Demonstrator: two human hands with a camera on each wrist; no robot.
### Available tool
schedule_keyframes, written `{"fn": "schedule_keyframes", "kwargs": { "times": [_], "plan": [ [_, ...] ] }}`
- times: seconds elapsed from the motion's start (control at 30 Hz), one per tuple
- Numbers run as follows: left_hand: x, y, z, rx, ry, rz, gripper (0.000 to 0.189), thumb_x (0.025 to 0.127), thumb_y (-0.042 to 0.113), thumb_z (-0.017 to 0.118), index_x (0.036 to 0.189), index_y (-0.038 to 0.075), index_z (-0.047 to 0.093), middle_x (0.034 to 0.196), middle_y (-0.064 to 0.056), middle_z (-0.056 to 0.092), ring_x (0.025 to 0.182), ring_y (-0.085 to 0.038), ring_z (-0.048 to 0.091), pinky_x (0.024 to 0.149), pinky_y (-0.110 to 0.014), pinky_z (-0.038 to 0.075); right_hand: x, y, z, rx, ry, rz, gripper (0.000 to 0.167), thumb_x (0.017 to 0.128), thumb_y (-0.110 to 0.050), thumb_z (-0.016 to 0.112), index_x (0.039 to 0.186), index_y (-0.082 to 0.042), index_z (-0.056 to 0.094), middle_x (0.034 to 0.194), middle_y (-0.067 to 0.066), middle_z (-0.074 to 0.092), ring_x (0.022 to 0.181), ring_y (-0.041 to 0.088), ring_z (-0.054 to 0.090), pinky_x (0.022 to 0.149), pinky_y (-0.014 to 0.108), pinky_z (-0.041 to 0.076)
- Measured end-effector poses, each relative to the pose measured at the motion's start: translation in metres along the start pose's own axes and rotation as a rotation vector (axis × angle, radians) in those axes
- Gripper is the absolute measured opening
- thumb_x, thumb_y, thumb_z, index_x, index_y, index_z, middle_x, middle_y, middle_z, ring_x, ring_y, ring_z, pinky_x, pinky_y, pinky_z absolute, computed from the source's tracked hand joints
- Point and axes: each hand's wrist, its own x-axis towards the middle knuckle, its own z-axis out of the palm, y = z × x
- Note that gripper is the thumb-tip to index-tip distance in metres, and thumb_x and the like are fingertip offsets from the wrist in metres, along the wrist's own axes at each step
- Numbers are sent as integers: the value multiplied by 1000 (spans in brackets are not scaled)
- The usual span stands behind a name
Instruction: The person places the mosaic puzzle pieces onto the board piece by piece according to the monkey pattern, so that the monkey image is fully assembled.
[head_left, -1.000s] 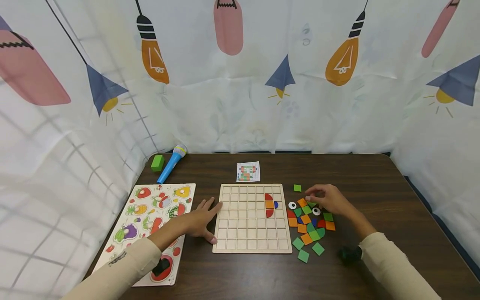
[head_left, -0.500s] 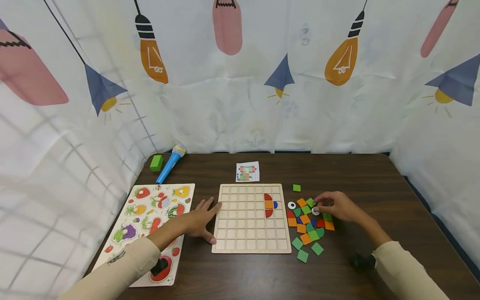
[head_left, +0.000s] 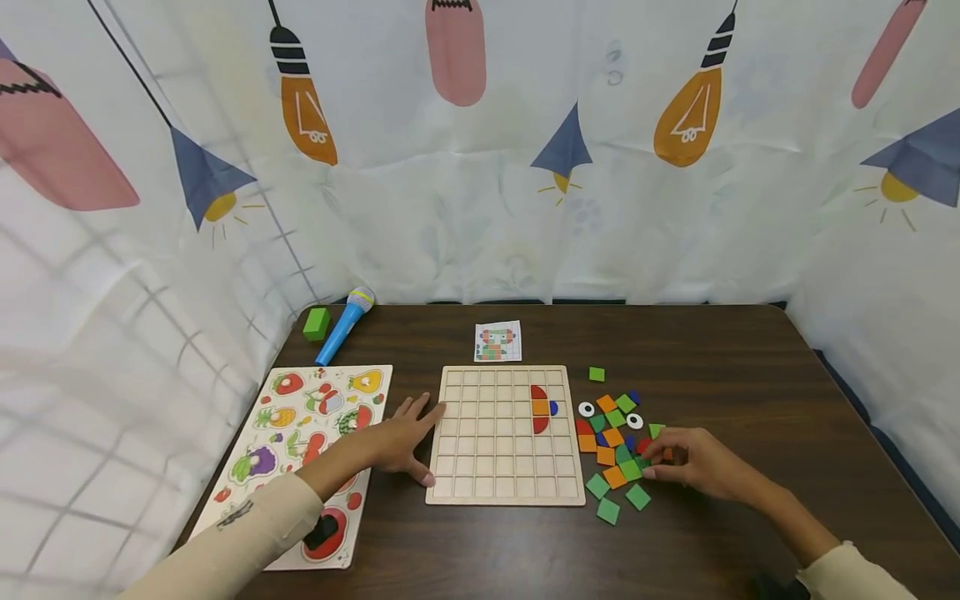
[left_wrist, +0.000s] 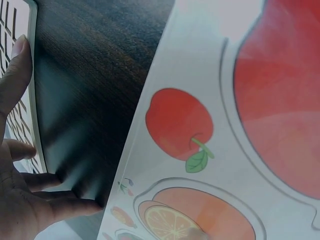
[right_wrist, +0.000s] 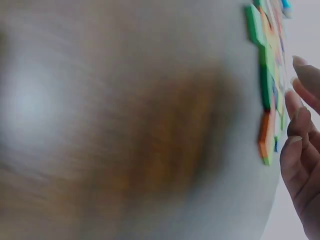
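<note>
A pale wooden grid board lies flat on the table. It bears two red rounded pieces, an orange square between them and a blue half-round piece. My left hand is spread, its fingers and thumb touching the board's left edge. To the right of the board lies a loose cluster of coloured tiles. Over that cluster's right side is my right hand, thumb and forefinger apart around a dark green tile. In the right wrist view its fingertips show nothing held between them.
A fruit puzzle board lies left, partly under the left forearm. Behind it are a blue toy microphone and a green block. A pattern card lies behind the grid board. One green square sits apart.
My right hand has moved from the back of the tile cluster toward its near right side, uncovering a white ring and a blue piece. My left hand stays on the board's edge.
</note>
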Motion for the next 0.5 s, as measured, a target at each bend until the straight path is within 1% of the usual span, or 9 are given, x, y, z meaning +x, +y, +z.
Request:
{"fn": "schedule_keyframes", "kwargs": {
  "times": [0.1, 0.2, 0.33, 0.43, 0.5],
  "plan": [
    [0, 0, 0, -1, -5, -1, 115, 74, 46, 87, 161, 11, 21, 166, -25, 10, 151, -52, 10, 113, -65, 30, -10, -8, 10, -43, 14, 32, 19, 88, -34, 77, 99, -19, 74, 86, -14, 62, 66, -2, 47, 55, 20, 42],
    [0, 0, -1, 1, -5, 0, 114, 74, 46, 87, 161, 11, 21, 166, -26, 10, 151, -52, 10, 113, -65, 30, -16, -15, 18, -121, 25, 98, 29, 86, -44, 77, 102, -21, 74, 87, -15, 61, 67, -4, 46, 57, 20, 41],
    [-1, 2, -3, 1, -3, 1, 114, 74, 46, 87, 160, 11, 21, 165, -26, 10, 151, -52, 10, 113, -66, 30, -20, -24, 27, -252, 50, 160, 39, 82, -56, 75, 104, -25, 76, 94, -17, 66, 76, -5, 52, 63, 21, 44],
    [-1, 3, -3, -2, -8, -4, 114, 74, 45, 87, 160, 10, 21, 165, -26, 10, 151, -52, 10, 113, -66, 30, -22, -29, 32, -305, 67, 202, 43, 79, -60, 75, 106, -26, 78, 94, -18, 65, 76, -4, 52, 63, 21, 43],
    [-1, 3, -3, -3, -14, -9, 113, 74, 45, 87, 160, 11, 21, 166, -26, 10, 151, -52, 10, 113, -66, 30, -23, -33, 35, -321, 77, 230, 45, 78, -60, 76, 107, -26, 79, 91, -19, 63, 72, -4, 48, 60, 20, 40]
  ]
}}
